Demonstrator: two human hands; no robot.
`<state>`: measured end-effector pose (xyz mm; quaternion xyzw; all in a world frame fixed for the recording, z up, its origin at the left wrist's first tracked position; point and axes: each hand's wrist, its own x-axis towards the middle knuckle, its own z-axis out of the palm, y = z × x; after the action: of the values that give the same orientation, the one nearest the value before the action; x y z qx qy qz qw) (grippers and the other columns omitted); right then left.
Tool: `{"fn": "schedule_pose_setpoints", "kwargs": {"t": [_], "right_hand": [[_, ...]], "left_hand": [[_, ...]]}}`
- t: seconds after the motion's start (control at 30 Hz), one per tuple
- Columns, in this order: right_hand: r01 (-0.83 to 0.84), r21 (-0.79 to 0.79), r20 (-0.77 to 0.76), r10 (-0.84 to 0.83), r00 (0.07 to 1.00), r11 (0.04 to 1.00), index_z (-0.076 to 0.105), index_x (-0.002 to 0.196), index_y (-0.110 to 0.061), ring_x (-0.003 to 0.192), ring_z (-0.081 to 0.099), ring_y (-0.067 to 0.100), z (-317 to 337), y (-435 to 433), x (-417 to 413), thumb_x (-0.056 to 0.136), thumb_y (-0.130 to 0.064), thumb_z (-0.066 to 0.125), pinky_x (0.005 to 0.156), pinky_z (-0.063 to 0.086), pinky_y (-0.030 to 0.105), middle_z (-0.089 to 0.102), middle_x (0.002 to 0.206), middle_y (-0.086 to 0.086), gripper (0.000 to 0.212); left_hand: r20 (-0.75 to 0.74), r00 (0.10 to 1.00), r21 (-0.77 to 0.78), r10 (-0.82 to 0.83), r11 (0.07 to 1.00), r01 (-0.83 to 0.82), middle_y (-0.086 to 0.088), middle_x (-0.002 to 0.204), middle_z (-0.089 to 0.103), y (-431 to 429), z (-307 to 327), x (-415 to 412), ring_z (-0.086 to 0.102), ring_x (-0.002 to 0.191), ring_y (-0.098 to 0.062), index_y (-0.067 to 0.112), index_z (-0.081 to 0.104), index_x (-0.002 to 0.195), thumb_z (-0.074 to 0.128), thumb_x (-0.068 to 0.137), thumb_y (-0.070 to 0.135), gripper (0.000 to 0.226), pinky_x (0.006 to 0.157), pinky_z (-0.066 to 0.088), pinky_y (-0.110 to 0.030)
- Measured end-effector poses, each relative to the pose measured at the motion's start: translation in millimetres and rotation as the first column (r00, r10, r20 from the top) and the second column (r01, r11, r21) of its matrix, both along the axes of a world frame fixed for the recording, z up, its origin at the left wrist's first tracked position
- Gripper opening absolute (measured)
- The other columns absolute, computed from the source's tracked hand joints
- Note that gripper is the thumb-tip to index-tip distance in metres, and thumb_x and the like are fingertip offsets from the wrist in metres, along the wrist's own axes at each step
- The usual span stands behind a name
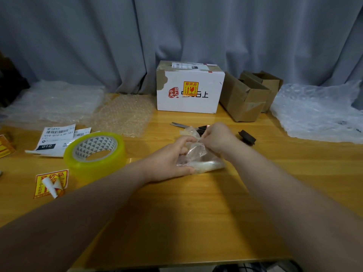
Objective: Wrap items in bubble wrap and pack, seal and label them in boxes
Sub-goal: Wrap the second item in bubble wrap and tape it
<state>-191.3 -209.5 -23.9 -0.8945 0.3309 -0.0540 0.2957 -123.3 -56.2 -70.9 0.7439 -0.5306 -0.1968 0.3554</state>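
gripped at its left end by the curled left hand (171, 160), a bubble-wrapped bundle (199, 160) is held on the wooden table (196, 213), before the white box (209, 85); its top fold is pinched by the right hand (216, 137).

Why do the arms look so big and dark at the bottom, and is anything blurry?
Head view, bottom: the wide-angle lens stretches the near forearms, which lie in shade. Head view, middle: the left hand, the right hand and the wrapped bundle they grip look slightly smeared. Head view, left: the tape roll shows a soft sheen. Head view, back: print on the white box stays legible.
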Motion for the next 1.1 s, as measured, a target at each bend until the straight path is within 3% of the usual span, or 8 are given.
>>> {"fn": "schedule_pose_setpoints", "kwargs": {"t": [0.07, 0.13, 0.33, 0.5, 0.67, 0.83, 1.0, 1.1], "right_hand": [[0.017, -0.062, 0.048, -0.014, 0.999, 0.998, 0.066, 0.090, -0.005, 0.079, 0.065, 0.030, -7.2, 5.9, 0.1, 0.088, -0.011, 0.061, 0.066, 0.051, 0.035, 0.066, 0.083, 0.011, 0.008], [0.019, -0.047, 0.174, -0.011, 0.985, 0.999, 0.060, 0.078, -0.010, 0.079, 0.066, 0.030, -11.5, 10.8, -9.6, 0.086, -0.014, 0.063, 0.068, 0.053, 0.038, 0.065, 0.077, 0.010, 0.010], [-0.157, -0.032, 0.341, 0.159, 0.926, 0.987, 0.056, 0.068, -0.016, 0.071, 0.062, 0.022, -21.3, 21.8, -45.1, 0.082, -0.007, 0.060, 0.068, 0.050, 0.036, 0.061, 0.068, -0.003, 0.017], [-0.333, 0.266, 0.454, 0.187, 0.871, 0.905, 0.065, 0.099, -0.015, 0.078, 0.060, 0.002, -25.5, 18.6, -61.7, 0.091, -0.009, 0.053, 0.073, 0.049, 0.015, 0.065, 0.086, -0.005, 0.016], [-0.447, 0.292, 0.446, 0.293, 0.846, 0.846, 0.058, 0.108, -0.019, 0.092, 0.057, 0.000, -38.2, 9.1, -75.0, 0.089, -0.010, 0.063, 0.084, 0.048, 0.015, 0.060, 0.100, -0.007, 0.021], [-0.424, 0.205, 0.487, 0.283, 0.826, 0.882, 0.063, 0.085, -0.016, 0.088, 0.064, 0.012, -45.5, 4.2, -78.7, 0.085, -0.017, 0.069, 0.081, 0.051, 0.023, 0.068, 0.091, -0.005, 0.006], [-0.461, 0.039, 0.365, 0.417, 0.832, 0.886, 0.061, 0.086, -0.025, 0.114, 0.050, 0.002, -51.2, 0.2, -80.1, 0.076, -0.022, 0.077, 0.100, 0.036, 0.018, 0.054, 0.122, -0.011, 0.019], [-0.431, 0.011, 0.388, 0.393, 0.834, 0.902, 0.063, 0.093, -0.025, 0.106, 0.055, 0.005, -52.8, -0.2, -78.7, 0.083, -0.019, 0.073, 0.092, 0.043, 0.022, 0.060, 0.116, -0.007, 0.015]], "left_hand": [[0.044, 0.999, -0.018, 0.010, 1.000, -0.010, 0.005, 0.083, 0.054, -0.6, 1.0, -1.9, 0.056, 0.082, 0.008, 0.033, 0.026, 0.136, 0.071, 0.082, 0.029, 0.071, 0.068, 0.037, -0.011], [0.062, 0.998, -0.046, 0.024, 0.999, -0.021, 0.010, 0.076, 0.041, -1.6, 0.2, -3.2, 0.050, 0.067, 0.005, 0.033, 0.026, 0.134, 0.072, 0.082, 0.028, 0.070, 0.064, 0.041, -0.016], [-0.116, 0.988, -0.074, 0.105, 0.991, -0.114, 0.006, 0.106, 0.049, -2.3, 0.6, -5.4, 0.062, 0.070, -0.005, 0.034, 0.022, 0.132, 0.081, 0.071, 0.022, 0.086, 0.065, 0.053, -0.023], [-0.360, 0.931, -0.007, 0.063, 0.997, -0.070, 0.000, 0.124, 0.056, -8.3, -0.1, -0.6, 0.067, 0.098, -0.023, 0.016, 0.032, 0.140, 0.081, 0.070, 0.014, 0.085, 0.089, 0.053, -0.049], [-0.484, 0.872, 0.096, 0.065, 0.995, -0.021, 0.004, 0.142, 0.037, -10.3, 15.6, 2.6, 0.044, 0.124, -0.010, 0.022, 0.017, 0.149, 0.073, 0.080, 0.014, 0.089, 0.101, 0.039, -0.024], [-0.360, 0.898, 0.055, 0.254, 0.966, -0.251, -0.009, 0.106, 0.063, -23.0, 7.9, 2.5, 0.058, 0.090, -0.022, 0.009, 0.060, 0.116, 0.071, 0.082, 0.035, 0.045, 0.075, 0.047, -0.031], [-0.403, 0.819, -0.051, 0.408, 0.884, -0.465, -0.006, 0.110, 0.062, -34.9, 0.7, -3.3, 0.062, 0.090, -0.018, 0.009, 0.059, 0.119, 0.066, 0.088, 0.029, 0.038, 0.070, 0.049, -0.026], [-0.310, 0.844, -0.106, 0.437, 0.867, -0.488, -0.015, 0.091, 0.061, -34.2, -0.5, -4.6, 0.059, 0.083, -0.024, 0.002, 0.060, 0.102, 0.066, 0.088, 0.031, 0.033, 0.075, 0.054, -0.038]]}}
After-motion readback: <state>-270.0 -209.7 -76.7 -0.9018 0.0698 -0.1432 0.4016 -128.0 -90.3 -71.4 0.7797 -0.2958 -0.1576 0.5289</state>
